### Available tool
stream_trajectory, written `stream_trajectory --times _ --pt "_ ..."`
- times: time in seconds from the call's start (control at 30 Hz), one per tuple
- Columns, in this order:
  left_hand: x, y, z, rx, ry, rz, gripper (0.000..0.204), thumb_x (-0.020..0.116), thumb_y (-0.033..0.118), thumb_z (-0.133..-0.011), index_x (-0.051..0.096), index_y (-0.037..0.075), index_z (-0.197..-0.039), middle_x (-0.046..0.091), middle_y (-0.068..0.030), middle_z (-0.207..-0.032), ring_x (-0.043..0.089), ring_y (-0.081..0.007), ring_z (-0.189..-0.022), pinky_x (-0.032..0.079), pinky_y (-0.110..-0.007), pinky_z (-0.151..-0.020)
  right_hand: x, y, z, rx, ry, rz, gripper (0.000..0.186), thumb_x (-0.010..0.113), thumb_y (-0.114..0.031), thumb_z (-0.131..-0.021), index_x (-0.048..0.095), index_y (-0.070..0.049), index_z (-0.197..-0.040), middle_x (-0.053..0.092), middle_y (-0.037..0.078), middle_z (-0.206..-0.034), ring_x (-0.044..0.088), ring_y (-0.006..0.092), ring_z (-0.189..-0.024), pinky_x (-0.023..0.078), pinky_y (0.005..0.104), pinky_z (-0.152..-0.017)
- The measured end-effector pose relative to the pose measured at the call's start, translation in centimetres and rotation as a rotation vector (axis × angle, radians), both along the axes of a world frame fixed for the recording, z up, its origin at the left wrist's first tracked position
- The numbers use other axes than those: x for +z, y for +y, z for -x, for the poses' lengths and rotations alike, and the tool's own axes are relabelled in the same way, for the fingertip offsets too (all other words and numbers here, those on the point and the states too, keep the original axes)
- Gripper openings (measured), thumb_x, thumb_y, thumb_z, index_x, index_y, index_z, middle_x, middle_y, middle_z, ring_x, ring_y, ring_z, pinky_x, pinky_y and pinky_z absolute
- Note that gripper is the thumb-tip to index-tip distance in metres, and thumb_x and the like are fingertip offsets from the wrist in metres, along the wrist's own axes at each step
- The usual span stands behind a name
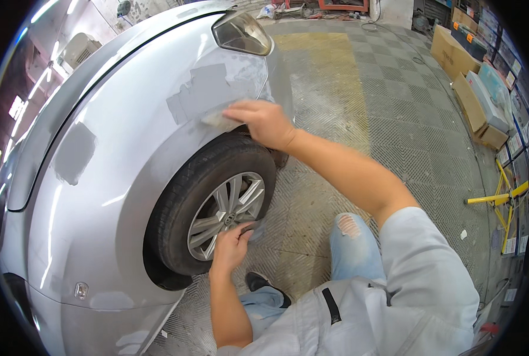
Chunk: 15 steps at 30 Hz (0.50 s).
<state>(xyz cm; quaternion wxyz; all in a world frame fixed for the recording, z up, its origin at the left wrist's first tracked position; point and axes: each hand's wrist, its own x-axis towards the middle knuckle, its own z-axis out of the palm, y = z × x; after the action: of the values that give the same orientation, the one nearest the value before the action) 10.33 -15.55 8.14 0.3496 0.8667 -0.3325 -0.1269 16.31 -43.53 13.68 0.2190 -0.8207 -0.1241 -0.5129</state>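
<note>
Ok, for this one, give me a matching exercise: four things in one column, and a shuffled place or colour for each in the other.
Things:
1. Right hand
2. Left hand
3. Metal stand
4. Tyre

Places and colours:
A. yellow
B. at the silver car body, above the wheel
C. black
D. overlapping the spoked rim in this view

Pairs: 1-B, 2-D, 3-A, 4-C

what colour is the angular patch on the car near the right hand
The angular patch is matte grey, in the head view.
</note>
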Motion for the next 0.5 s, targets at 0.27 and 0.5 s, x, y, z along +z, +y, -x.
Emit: stream_trajectory --times 0.27,0.5 --pt "-0.5 0.9 0.3 -0.011 -0.102 0.107 0.024 0.063 0.003 -0.083 0.069 0.006 -0.106 0.063 -0.0152 -0.07 0.057 -0.0207 -0.057 0.046 -0.028 -0.058 1.4 -2.3 -4.5 -0.103 -0.036 -0.182 0.041 0.051 0.003 -0.079 0.066 -0.014 -0.114 0.064 0.012 -0.115 0.063 0.0304 -0.101 0.052 0.0343 -0.086" --pt "-0.6 -0.3 1.1 0.056 -0.009 0.185 0.021 0.064 0.006 -0.085 0.068 0.003 -0.105 0.065 -0.0102 -0.07 0.058 -0.0139 -0.06 0.046 -0.025 -0.059 -3.0 -2.0 0.1 -0.046 -0.065 -0.202 0.041 0.052 0.006 -0.078 0.067 -0.013 -0.112 0.066 0.013 -0.111 0.064 0.0304 -0.101 0.052 0.0351 -0.086"
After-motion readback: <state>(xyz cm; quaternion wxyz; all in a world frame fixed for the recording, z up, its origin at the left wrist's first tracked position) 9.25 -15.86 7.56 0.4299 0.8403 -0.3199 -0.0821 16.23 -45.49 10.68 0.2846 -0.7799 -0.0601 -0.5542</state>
